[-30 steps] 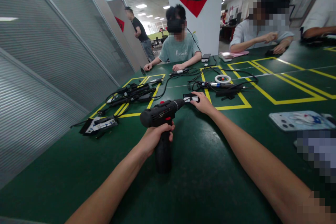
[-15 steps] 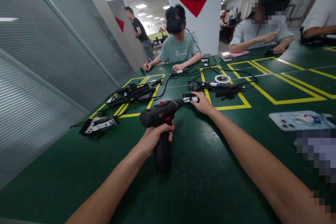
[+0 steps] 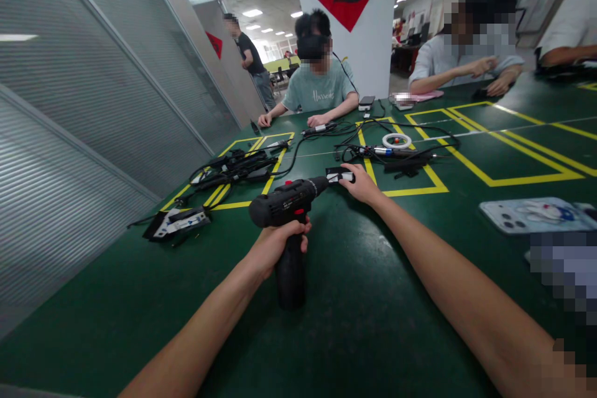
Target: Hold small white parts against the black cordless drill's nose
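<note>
My left hand (image 3: 276,247) is wrapped round the grip of a black cordless drill (image 3: 285,210), which stands above the green table (image 3: 354,298) with its nose pointing right and away. The drill's tip meets a small black and white part (image 3: 339,175) lying on the table. My right hand (image 3: 361,183) reaches out and pinches that part at its right end, holding it down.
A tangle of black cables and tools (image 3: 233,168) lies inside yellow tape squares at the left. A white tape roll (image 3: 396,140) and more cables sit behind the part. A phone (image 3: 536,214) lies at the right. Several people sit at the far side.
</note>
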`<state>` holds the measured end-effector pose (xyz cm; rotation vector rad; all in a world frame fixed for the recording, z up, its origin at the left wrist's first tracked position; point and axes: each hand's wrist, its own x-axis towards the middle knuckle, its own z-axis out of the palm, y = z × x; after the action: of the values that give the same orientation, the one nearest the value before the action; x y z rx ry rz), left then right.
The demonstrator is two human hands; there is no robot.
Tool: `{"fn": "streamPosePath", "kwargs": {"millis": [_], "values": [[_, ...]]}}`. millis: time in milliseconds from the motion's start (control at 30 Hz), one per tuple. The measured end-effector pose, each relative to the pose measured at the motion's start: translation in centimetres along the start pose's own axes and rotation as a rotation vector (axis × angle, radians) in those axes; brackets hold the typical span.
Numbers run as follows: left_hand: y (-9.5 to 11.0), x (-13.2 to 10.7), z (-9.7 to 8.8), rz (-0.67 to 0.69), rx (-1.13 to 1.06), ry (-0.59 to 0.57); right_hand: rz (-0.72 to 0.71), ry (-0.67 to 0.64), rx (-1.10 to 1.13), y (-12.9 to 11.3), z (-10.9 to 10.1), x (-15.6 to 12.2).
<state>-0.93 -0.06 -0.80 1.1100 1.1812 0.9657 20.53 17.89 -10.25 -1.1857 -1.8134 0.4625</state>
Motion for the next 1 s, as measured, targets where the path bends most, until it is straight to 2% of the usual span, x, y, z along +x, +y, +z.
{"fn": "streamPosePath", "kwargs": {"millis": [400,667,1000], "values": [[0.23,-0.07,0.23,-0.011,0.003,0.042,0.005,-0.009,0.011,0.08,-0.01,0.03],[0.21,-0.03,0.10,-0.004,0.008,0.014,0.007,-0.010,0.008,-0.20,-0.14,-0.04],[0.33,-0.03,0.19,-0.011,0.009,0.034,0.014,-0.012,0.012,-0.20,-0.13,0.02]]}}
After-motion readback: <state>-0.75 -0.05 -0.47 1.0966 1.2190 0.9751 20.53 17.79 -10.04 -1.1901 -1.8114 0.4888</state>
